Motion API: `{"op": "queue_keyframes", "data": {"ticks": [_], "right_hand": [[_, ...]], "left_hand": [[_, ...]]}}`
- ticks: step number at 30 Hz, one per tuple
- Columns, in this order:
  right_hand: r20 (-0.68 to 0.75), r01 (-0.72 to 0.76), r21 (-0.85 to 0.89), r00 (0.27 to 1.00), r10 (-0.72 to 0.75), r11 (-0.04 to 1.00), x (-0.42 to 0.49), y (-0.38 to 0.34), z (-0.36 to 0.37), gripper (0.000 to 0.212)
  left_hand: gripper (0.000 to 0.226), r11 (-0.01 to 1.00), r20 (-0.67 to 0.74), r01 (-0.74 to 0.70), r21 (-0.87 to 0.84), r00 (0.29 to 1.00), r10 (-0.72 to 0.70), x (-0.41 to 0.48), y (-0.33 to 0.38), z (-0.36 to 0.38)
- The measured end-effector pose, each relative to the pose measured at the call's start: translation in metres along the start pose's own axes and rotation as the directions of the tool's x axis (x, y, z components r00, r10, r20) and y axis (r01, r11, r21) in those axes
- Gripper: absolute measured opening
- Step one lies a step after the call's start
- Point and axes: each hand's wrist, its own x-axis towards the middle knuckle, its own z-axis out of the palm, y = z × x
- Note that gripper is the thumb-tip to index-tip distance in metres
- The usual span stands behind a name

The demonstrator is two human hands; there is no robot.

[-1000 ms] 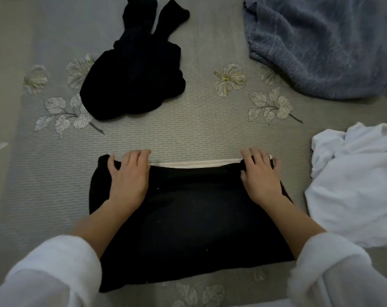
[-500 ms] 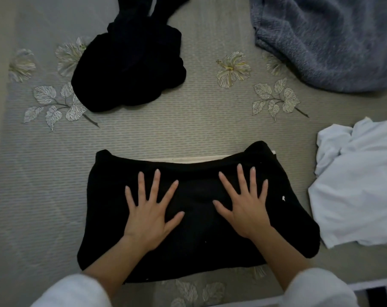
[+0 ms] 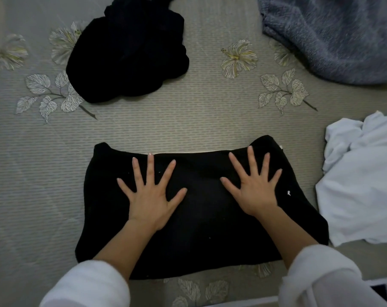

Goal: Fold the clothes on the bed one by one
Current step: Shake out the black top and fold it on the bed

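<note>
A black garment [image 3: 201, 220], folded into a rough rectangle, lies flat on the bed near its front edge; a thin white strip shows along its far edge. My left hand [image 3: 151, 196] rests palm down on its left half with the fingers spread wide. My right hand [image 3: 254, 189] lies the same way on its right half. Neither hand grips any cloth. A crumpled black garment [image 3: 128, 56] sits at the back left. A white garment [image 3: 363, 191] lies bunched at the right. A blue-grey fleecy item [image 3: 334, 34] is heaped at the back right.
The bed [image 3: 199, 120] has a grey-green ribbed cover with embroidered flowers and leaves. A bare strip of cover runs between the folded garment and the piles behind it. The bed's front edge [image 3: 243, 303] shows at the bottom, below my white sleeves.
One second ago both hands gripped the garment's far edge. They let go, moved back onto its middle and spread flat. The white strip is now mostly covered.
</note>
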Motion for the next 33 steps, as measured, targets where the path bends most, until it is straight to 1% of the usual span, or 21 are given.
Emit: {"op": "queue_keyframes", "data": {"ticks": [2, 4, 5, 6, 8, 10, 12, 15, 19, 22, 24, 25, 26, 27, 28, 29, 30, 31, 32, 33], "right_hand": [[0.034, -0.053, 0.029, 0.998, 0.052, 0.998, -0.004, 0.007, -0.006, 0.069], [0.01, -0.071, 0.097, 0.997, 0.071, 0.993, -0.019, -0.001, -0.009, 0.071], [-0.048, -0.033, 0.115, 0.998, 0.039, 0.993, -0.032, -0.007, -0.007, 0.073], [-0.121, 0.035, 0.111, 0.992, -0.022, 0.993, -0.047, -0.014, -0.003, 0.073], [-0.21, 0.176, 0.092, 0.966, -0.153, 0.98, -0.078, -0.02, 0.011, 0.071], [-0.223, 0.247, 0.061, 0.948, -0.228, 0.967, -0.099, -0.016, 0.027, 0.071], [-0.202, 0.26, 0.014, 0.947, -0.252, 0.966, -0.106, -0.007, 0.04, 0.071], [-0.139, 0.222, 0.009, 0.966, -0.219, 0.975, -0.099, -0.002, 0.049, 0.071], [-0.098, 0.155, 0.013, 0.983, -0.153, 0.988, -0.092, -0.002, 0.049, 0.068], [-0.122, 0.06, 0.055, 0.991, -0.053, 0.997, -0.087, 0.007, 0.036, 0.063], [-0.215, -0.034, 0.144, 0.974, 0.065, 0.989, -0.082, 0.022, 0.023, 0.062], [-0.264, -0.087, 0.206, 0.954, 0.14, 0.975, -0.078, 0.032, 0.015, 0.063], [-0.297, -0.142, 0.261, 0.929, 0.219, 0.955, -0.073, 0.042, 0.008, 0.066], [-0.304, -0.201, 0.321, 0.904, 0.302, 0.925, -0.068, 0.052, 0.001, 0.071], [-0.273, -0.253, 0.41, 0.883, 0.383, 0.876, -0.063, 0.062, -0.005, 0.077], [-0.202, -0.294, 0.526, 0.868, 0.453, 0.798, -0.059, 0.068, -0.011, 0.08], [-0.115, -0.313, 0.643, 0.863, 0.492, 0.699, -0.054, 0.072, -0.015, 0.079], [-0.035, -0.321, 0.729, 0.864, 0.502, 0.604, -0.051, 0.073, -0.017, 0.073], [0.02, -0.332, 0.77, 0.866, 0.5, 0.545, -0.049, 0.073, -0.017, 0.064], [0.058, -0.351, 0.783, 0.864, 0.501, 0.514, -0.048, 0.073, -0.017, 0.057]], "left_hand": [[0.073, 0.999, 0.006, 0.018, -0.04, 1.0, -0.017, -0.001, 0.0, -0.006], [0.076, 0.996, -0.017, 0.013, -0.087, 1.0, -0.015, -0.015, 0.004, -0.011], [0.079, 0.993, -0.035, -0.006, -0.115, 0.999, 0.002, -0.028, 0.008, -0.011], [0.08, 0.99, -0.044, -0.034, -0.137, 0.999, 0.028, -0.044, 0.013, -0.008], [0.085, 0.99, 0.007, -0.062, -0.124, 0.998, 0.063, -0.076, 0.018, 0.002], [0.092, 0.998, 0.083, -0.019, -0.058, 0.996, 0.024, -0.094, 0.017, 0.017], [0.095, 1.0, 0.097, 0.008, -0.02, 0.995, -0.006, -0.095, 0.015, 0.029], [0.096, 1.0, 0.087, 0.009, -0.012, 0.996, -0.008, -0.086, 0.016, 0.037], [0.091, 1.0, 0.086, 0.007, -0.02, 0.996, -0.005, -0.084, 0.016, 0.037], [0.081, 0.999, 0.062, -0.009, -0.053, 0.998, 0.012, -0.086, 0.01, 0.031], [0.074, 0.996, -0.003, -0.018, -0.086, 1.0, 0.018, -0.089, 0.0, 0.021], [0.072, 0.994, -0.052, 0.005, -0.111, 0.999, -0.011, -0.09, -0.007, 0.014], [0.071, 0.988, -0.099, 0.055, -0.144, 0.993, -0.069, -0.09, -0.015, 0.009], [0.074, 0.974, -0.137, 0.131, -0.186, 0.978, -0.158, -0.09, -0.025, 0.004], [0.078, 0.945, -0.164, 0.223, -0.241, 0.95, -0.266, -0.089, -0.035, 0.0], [0.082, 0.894, -0.168, 0.322, -0.313, 0.907, -0.386, -0.088, -0.044, -0.004], [0.086, 0.816, -0.139, 0.417, -0.4, 0.852, -0.504, -0.086, -0.052, -0.008], [0.088, 0.718, -0.086, 0.49, -0.494, 0.794, -0.602, -0.084, -0.057, -0.013], [0.09, 0.622, -0.025, 0.533, -0.573, 0.748, -0.663, -0.082, -0.061, -0.016], [0.091, 0.56, 0.022, 0.546, -0.623, 0.728, -0.686, -0.08, -0.063, -0.018]]}}
